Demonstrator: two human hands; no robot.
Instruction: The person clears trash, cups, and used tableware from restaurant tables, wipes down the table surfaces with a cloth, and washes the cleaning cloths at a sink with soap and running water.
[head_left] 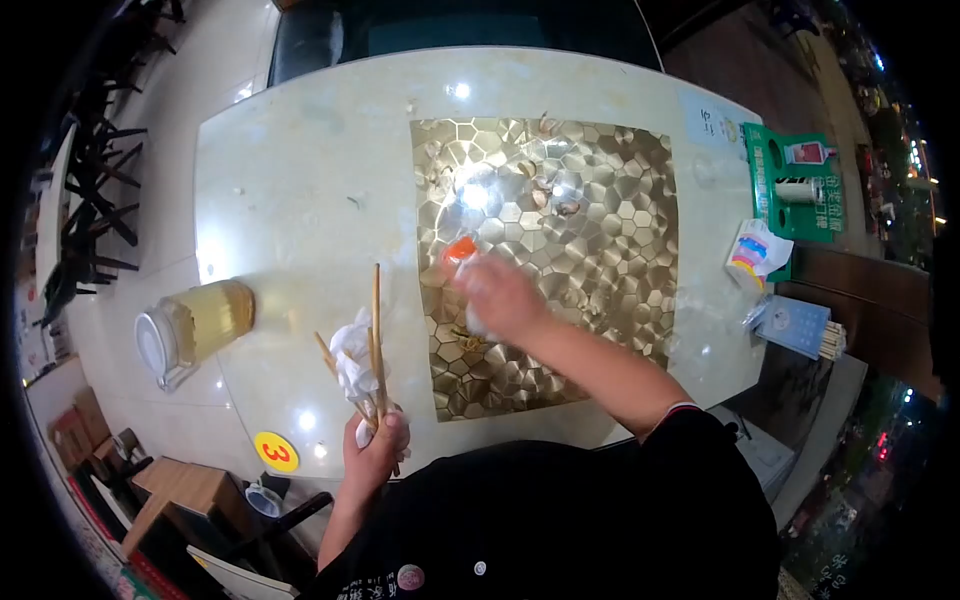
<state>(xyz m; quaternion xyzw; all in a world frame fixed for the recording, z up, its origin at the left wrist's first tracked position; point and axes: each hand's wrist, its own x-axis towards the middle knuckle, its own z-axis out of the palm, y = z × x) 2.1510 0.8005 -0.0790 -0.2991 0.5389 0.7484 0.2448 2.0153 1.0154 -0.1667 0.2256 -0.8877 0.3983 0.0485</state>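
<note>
My left hand (376, 446) is closed around wooden chopsticks (377, 330) and crumpled white tissues (355, 358), held up near the table's front edge. Smeared by motion, my right hand (500, 297) is over the left part of a shiny gold patterned mat (600, 240). Something white shows under its fingers, probably a tissue, but blur hides the grip. An orange-red piece (460, 250) lies just beyond the fingertips. Small scraps (541, 190) are scattered on the mat's far part, and brownish bits (468, 341) lie left of my right wrist.
A glass pitcher (205, 325) of yellowish liquid is at the left. A yellow number disc (277, 452) marks the front-left edge. At the right edge are a green holder (800, 225), a tissue pack (750, 255) and a blue box (792, 323) with chopsticks. Dark chairs (100, 200) stand far left.
</note>
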